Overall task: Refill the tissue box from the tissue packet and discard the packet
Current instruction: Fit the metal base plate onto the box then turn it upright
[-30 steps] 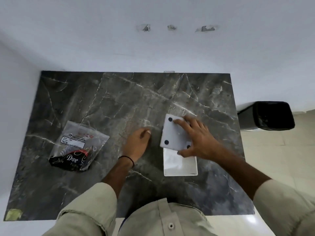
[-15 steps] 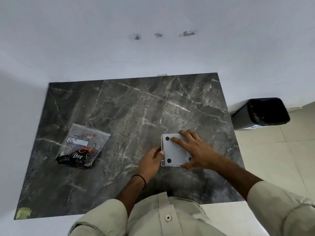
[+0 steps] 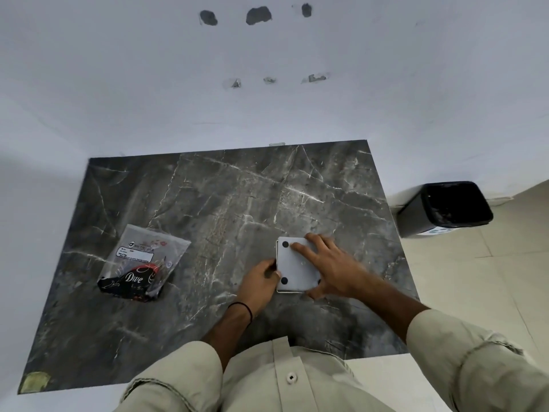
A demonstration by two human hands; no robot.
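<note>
At the left of the dark marble surface [image 3: 208, 203] lies the tissue packet [image 3: 142, 263], flat and untouched, well apart from both hands. Centre: my left hand [image 3: 258, 282] curls against the left edge of the upturned tissue box [image 3: 294, 267], bracing it, I judge; whether it grips I cannot tell. My right hand [image 3: 332, 269] lies spread flat on the footed base panel, probably to press it shut. At the far right, on the floor, stands the black bin [image 3: 445, 208], ready for the packet.
</note>
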